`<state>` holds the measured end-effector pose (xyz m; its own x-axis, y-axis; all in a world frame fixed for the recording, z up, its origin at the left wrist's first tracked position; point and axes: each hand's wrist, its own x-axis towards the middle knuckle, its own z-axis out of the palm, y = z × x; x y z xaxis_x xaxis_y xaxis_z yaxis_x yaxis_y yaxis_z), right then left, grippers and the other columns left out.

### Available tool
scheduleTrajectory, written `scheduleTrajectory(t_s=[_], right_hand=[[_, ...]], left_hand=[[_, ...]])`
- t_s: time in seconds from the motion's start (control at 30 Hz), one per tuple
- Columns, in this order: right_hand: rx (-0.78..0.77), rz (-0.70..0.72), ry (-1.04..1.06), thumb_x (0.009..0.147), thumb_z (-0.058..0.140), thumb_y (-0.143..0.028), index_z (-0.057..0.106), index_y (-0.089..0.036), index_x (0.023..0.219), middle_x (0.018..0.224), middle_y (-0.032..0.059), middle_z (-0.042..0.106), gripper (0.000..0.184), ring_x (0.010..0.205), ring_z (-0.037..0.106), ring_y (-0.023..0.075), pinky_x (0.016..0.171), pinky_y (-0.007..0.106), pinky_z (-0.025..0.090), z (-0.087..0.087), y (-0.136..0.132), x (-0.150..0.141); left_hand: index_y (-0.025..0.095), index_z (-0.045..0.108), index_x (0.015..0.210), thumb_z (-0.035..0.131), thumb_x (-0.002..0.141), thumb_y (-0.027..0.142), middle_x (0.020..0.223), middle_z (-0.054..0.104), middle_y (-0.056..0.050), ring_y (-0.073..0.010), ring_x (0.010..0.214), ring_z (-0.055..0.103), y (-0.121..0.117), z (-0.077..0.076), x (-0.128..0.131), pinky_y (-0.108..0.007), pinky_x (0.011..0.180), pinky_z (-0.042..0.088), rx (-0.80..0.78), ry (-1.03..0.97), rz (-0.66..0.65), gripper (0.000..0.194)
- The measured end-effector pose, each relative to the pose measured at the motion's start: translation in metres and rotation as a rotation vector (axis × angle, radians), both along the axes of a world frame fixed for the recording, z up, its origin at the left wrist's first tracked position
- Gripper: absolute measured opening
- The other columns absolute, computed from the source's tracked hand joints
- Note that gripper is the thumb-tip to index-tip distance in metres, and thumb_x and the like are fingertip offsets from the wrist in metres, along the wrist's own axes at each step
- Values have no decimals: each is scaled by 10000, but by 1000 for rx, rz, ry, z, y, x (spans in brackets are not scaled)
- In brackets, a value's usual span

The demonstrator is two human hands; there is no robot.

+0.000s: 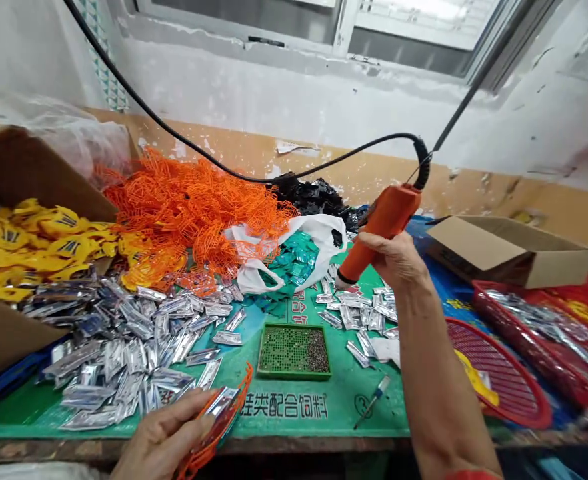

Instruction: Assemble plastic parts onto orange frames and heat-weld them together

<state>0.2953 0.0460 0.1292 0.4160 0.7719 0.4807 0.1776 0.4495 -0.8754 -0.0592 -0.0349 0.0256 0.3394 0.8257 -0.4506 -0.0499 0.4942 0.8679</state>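
My right hand (397, 257) is closed round an orange electric screwdriver (381, 223), held tilted with its tip down over silver foil packets (359, 313) on the green table cover (294, 403); a black cable (254, 177) runs up from it. My left hand (167, 437), at the near table edge, grips a silver foil piece together with an orange plastic frame (221, 417). A small green screw tray (294, 350) lies between both hands.
A heap of silver packets (124, 353) covers the left. Behind it lie orange frames (189, 213), yellow parts (34, 243) in a cardboard box, a white bag with teal pieces (294, 257), black parts (314, 197). Right: red baskets (504, 380), a cardboard box (514, 250). A small screwdriver (374, 400) lies near.
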Motion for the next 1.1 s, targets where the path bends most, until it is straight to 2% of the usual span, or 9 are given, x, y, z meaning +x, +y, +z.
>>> scheduleTrajectory(t_s=[0.1,0.17,0.37,0.5,0.67,0.87,1.1], right_hand=[[-82,138,87,478,829,-205,622,-194,846,723,-37,587,423,601,548,97,553,262,468,1,-3,-37],[-127,194,143,490,809,-146,630,-192,857,693,-37,594,410,603,551,104,544,254,464,-5,-9,-59],[-174,157,251,553,783,-162,618,-177,906,620,-33,621,390,518,572,135,511,285,468,-40,-32,-101],[-165,111,274,590,772,-179,608,-168,874,599,-38,617,328,485,575,138,500,294,476,-59,-39,-107],[-135,83,250,626,760,-189,610,-170,752,617,-40,614,197,500,571,123,511,284,479,-74,-41,-105],[-151,55,228,625,751,-172,621,-162,680,640,-29,602,141,540,569,125,541,295,480,-84,-42,-104],[-155,41,248,608,758,-176,615,-162,712,657,-25,608,177,531,559,121,525,289,467,-89,-39,-106]], left_hand=[[191,766,890,740,675,376,844,760,-28,-186,757,650,-3,0,4,-245,682,483,-57,-37,-51,285],[170,764,895,728,682,351,797,751,-29,-168,712,634,-3,-1,7,-232,663,459,-75,-52,-68,282],[182,766,877,711,685,330,757,702,3,-123,677,552,-1,-5,11,-204,628,390,-59,-40,-56,248],[169,755,802,686,693,323,689,649,15,-108,628,491,1,-5,12,-207,584,341,-38,-25,-100,200],[168,748,831,663,711,346,729,662,-3,-140,672,523,3,-10,15,-231,626,364,-25,0,-143,231],[176,742,888,613,771,320,752,647,6,-135,683,526,5,-16,13,-231,637,359,13,13,-210,226],[183,754,883,603,760,332,783,681,-11,-160,707,560,4,-14,13,-252,662,396,49,68,-192,246]])
